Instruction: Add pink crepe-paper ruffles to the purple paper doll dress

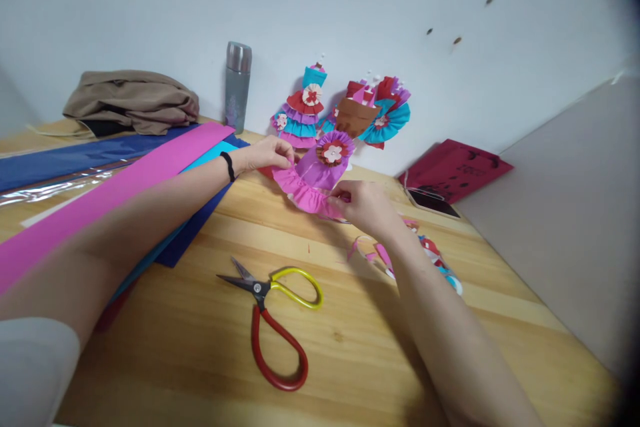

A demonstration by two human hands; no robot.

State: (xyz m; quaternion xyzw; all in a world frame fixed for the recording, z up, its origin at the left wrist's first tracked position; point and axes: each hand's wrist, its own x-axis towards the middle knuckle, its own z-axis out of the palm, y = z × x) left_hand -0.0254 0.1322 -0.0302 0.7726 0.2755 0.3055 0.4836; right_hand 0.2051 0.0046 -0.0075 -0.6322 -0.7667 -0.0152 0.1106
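Observation:
A gathered pink crepe-paper ruffle (307, 197) stretches between my two hands, along the lower edge of a small purple paper dress (316, 170). A round purple and red rosette with a pale flower (333, 153) sits on this dress. At the ruffle's left end my left hand (270, 153) pinches it between thumb and fingers. My right hand (363, 207) is closed on its right end, fingertips partly hidden. Scissors (259, 288) with one yellow and one red handle lie on the table nearer to me, blades slightly apart.
More paper dresses (305, 107) stand by the wall, beside a brown paper piece (354, 117). A grey bottle (237, 87) and brown cloth (133, 100) are at back left. Long pink paper (115, 197) lies under my left arm. A red bag (455, 167) and phone (431, 202) lie right.

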